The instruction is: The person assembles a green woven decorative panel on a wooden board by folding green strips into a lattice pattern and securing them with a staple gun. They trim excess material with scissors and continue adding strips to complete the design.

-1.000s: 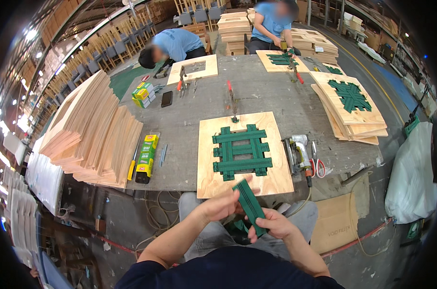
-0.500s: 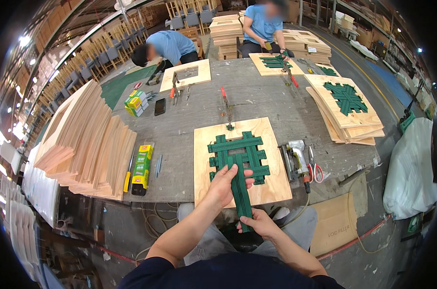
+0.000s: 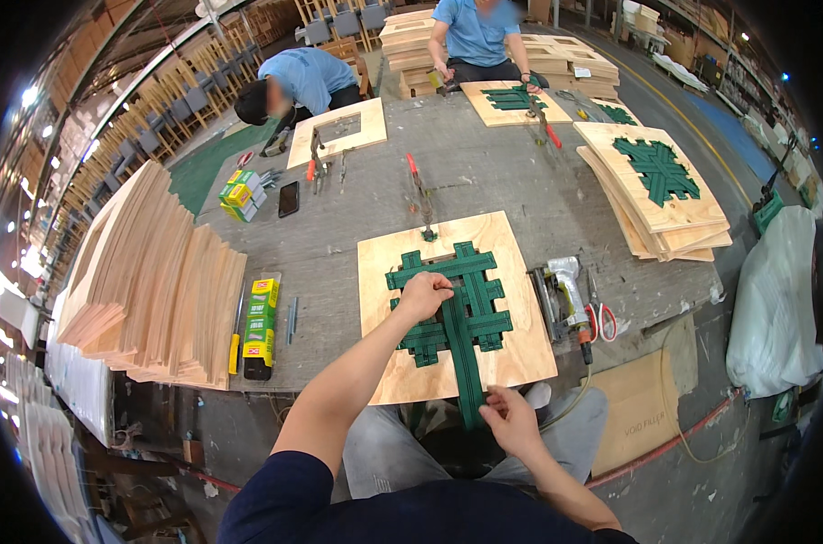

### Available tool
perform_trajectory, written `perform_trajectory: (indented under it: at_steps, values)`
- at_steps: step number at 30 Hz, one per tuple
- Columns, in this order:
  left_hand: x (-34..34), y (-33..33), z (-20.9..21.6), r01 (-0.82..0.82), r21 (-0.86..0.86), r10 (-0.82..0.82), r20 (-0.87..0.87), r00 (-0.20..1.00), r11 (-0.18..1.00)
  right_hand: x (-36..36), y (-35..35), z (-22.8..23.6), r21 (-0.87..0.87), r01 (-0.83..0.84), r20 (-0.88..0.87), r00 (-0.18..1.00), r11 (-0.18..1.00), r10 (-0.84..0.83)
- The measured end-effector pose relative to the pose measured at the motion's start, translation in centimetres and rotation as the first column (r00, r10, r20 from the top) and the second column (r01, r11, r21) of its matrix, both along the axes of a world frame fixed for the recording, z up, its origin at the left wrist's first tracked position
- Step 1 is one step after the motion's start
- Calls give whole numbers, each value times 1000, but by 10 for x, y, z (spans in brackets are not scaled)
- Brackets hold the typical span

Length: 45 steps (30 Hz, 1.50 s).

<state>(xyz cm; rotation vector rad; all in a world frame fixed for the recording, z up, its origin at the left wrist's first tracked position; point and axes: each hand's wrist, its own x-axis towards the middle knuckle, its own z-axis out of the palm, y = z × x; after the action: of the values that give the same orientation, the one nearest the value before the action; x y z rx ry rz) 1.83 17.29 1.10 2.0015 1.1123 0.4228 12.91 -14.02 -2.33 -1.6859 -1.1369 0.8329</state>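
Note:
A pale plywood frame (image 3: 375,317) lies flat before me, with dark green webbing straps woven across its opening. Over the weave hangs a long green webbing strap (image 3: 463,349), its lower part dropping past the board's near edge. My left hand (image 3: 425,296) is closed in a pinch on its upper end, at the middle of the weave. Lower down, the bent fingers of my right hand (image 3: 511,422) are closed at the strap's right edge, near its hanging end. A toggle clamp (image 3: 428,222) stands at the board's far edge.
Right of the board lie a staple gun (image 3: 567,295) and scissors (image 3: 600,313). A yellow-green box (image 3: 262,322) and stacked plywood frames (image 3: 157,290) stand left. Finished woven frames (image 3: 647,195) are piled right. Two co-workers in blue sit across the table, near a phone (image 3: 289,199).
My left hand has gone from lying open-fingered along the strap to pinching its upper end, higher on the weave. My right hand has shifted rightward to the strap's edge. The far co-worker's hands have parted.

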Motion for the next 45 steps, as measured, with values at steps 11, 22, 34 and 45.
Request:
perform_trajectory:
  at_steps: [11, 22, 34, 45]
  values:
    - [9, -1, -14, -78, -38, 76, -54, 996, 996, -21, 164, 26, -42, -76, -987, 159, 996, -30]
    - [6, 20, -23, -108, 13, 108, -11, 994, 994, -12, 233, -24, 124, 102, -879, -451, 987, 157]
    - [4, 60, 1, -226, -670, 532, 293, 795, 707, -17, 139, 15, -166, -132, -811, 583, 977, -59]
    - [2, 29, -4, 5, -806, 560, 416, 716, 592, 2, 106, 7, -181, -377, -696, 701, 908, 153]
